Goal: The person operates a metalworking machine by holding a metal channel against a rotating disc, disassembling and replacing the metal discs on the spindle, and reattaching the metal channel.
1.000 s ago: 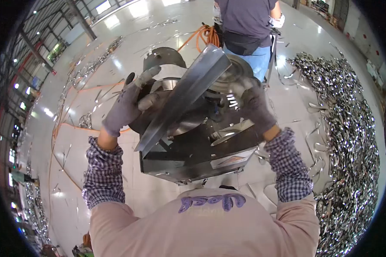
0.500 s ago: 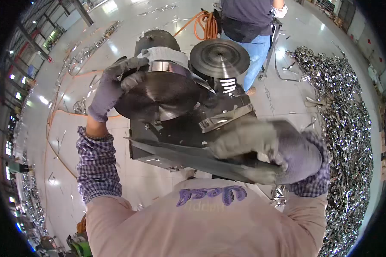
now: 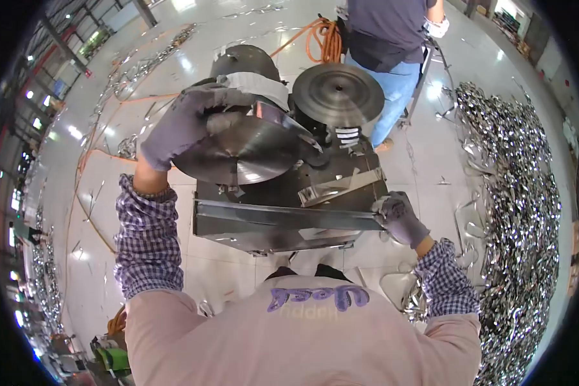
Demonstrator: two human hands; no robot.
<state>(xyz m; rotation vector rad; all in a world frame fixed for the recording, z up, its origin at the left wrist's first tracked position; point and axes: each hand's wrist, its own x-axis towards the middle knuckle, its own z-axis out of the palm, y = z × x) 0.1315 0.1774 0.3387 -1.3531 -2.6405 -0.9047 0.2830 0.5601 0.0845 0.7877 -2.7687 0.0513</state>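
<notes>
At the left, my left hand (image 3: 196, 122), in a grey glove, curls over the upper rim of a large dark metal disc (image 3: 238, 151), with the thumb across its face. A shiny curved metal band (image 3: 280, 117) shows beside those fingertips along the disc's top. Farther right, my gloved right hand (image 3: 402, 219) is closed around the end of a long dark metal bar (image 3: 289, 215), which runs along the near edge of a dark box-like stand (image 3: 251, 239). A metal strip piece (image 3: 341, 186) lies on the stand, behind the bar.
A second flat round disc (image 3: 338, 96) stands behind at the right, near a dark motor housing (image 3: 244, 62). A co-worker (image 3: 389, 38) stands beyond. A heap of shiny metal pieces (image 3: 508, 167) covers the floor at right. An orange hose (image 3: 325, 42) hangs coiled behind.
My right hand, blurred earlier near my body, has moved outward to the bar's right end. The bar now lies along the stand's near edge. My left hand has slid right along the disc's rim.
</notes>
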